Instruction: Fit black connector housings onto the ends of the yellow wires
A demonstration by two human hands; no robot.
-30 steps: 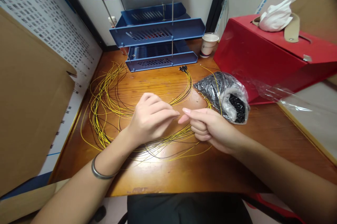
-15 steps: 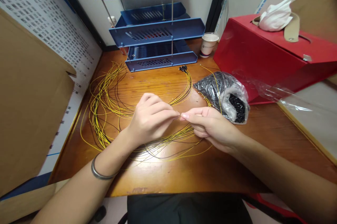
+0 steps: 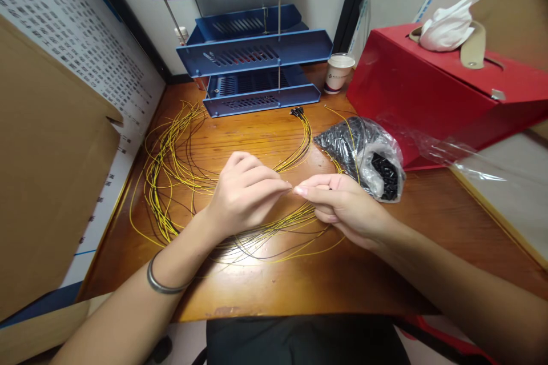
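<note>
Over the middle of the table, my left hand (image 3: 244,191) and my right hand (image 3: 342,199) meet fingertip to fingertip, both closed in a pinch. A thin wire end seems to lie between the left fingertips; what the right fingers grip is too small and covered to name. Below and around the hands lies a large loop of thin yellow and black wires (image 3: 160,182). One bunch of them curves up to several small black connectors (image 3: 297,112). Right of my right hand, a clear plastic bag (image 3: 342,136) holds many small black pieces (image 3: 385,176).
A blue tiered file tray (image 3: 257,56) stands at the back, with a paper cup (image 3: 338,73) beside it. On the right is a red box (image 3: 411,91) with white tissue (image 3: 449,25) on top. Brown cardboard (image 3: 51,171) borders the left side of the wooden table (image 3: 257,296).
Both hands keep the same pinch at nearly the same spot. The whole view has shifted very slightly; the wires and bag lie as before.
</note>
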